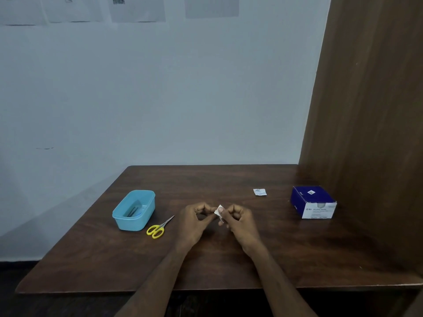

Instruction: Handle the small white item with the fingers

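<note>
Both hands meet over the middle of the brown table (229,266). A small white sachet (219,212) is pinched between them: my left hand (196,221) holds its left edge with thumb and forefinger, and my right hand (239,221) pinches its right side, thumb on top. The sachet is held just above the tabletop. Yellow-handled scissors (159,227) lie shut to the left of my left hand.
A light blue plastic tub (135,210) with dark tools inside stands left of the scissors. Another small white sachet (260,192) lies further back on the right. A blue and white box of alcohol swabs (312,201) sits beside the wooden side panel (370,110).
</note>
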Demonstrator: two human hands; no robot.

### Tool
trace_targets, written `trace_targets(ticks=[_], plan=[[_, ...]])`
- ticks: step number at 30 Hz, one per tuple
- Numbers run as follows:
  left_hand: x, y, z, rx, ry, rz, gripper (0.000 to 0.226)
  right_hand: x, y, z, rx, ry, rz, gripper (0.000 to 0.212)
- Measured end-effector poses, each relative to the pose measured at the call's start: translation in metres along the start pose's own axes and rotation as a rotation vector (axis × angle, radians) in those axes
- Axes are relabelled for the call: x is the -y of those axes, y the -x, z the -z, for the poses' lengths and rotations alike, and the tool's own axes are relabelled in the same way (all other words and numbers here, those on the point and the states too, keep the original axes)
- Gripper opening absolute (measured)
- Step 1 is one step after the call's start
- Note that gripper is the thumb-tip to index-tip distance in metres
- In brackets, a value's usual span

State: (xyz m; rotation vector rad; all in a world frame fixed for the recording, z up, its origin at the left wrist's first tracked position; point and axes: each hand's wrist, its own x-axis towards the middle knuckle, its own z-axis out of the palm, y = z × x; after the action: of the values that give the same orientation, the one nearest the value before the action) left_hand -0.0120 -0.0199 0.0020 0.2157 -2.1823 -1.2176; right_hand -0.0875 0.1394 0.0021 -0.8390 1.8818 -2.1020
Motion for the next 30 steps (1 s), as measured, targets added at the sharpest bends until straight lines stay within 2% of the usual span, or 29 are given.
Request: trace_targets(ticks=[5, 9, 14, 18, 22, 30], plan=[[-0.004, 0.002, 0.001, -0.024, -0.030, -0.010, 0.009, 0.000, -0.001, 0.004, -0.070, -0.044, 0.013, 0.020], [-0.001, 0.002, 0.001, 0.012, -0.092, -0.037, 0.008, -0.002, -0.002, 0.002, -0.030, -0.020, 0.025, 0.030], [-0.006, 0.002, 0.000, 0.019, -0.103, -0.033, 0.010, -0.002, -0.003, 0.003, -0.098, -0.056, 0.016, 0.022], [-0.005, 0.002, 0.001, 0.032, -0.111, -0.048, 0.009, -0.005, -0.004, 0.001, -0.049, 0.016, 0.017, 0.025], [-0.009, 0.004, 0.001, 0.012, -0.089, -0.031, 0.011, -0.003, -0.004, 0.003, -0.104, -0.034, 0.017, 0.021], [-0.014, 0.005, 0.003, 0.017, -0.062, -0.027, 0.009, -0.005, -0.004, 0.003, -0.085, -0.008, 0.039, 0.022]])
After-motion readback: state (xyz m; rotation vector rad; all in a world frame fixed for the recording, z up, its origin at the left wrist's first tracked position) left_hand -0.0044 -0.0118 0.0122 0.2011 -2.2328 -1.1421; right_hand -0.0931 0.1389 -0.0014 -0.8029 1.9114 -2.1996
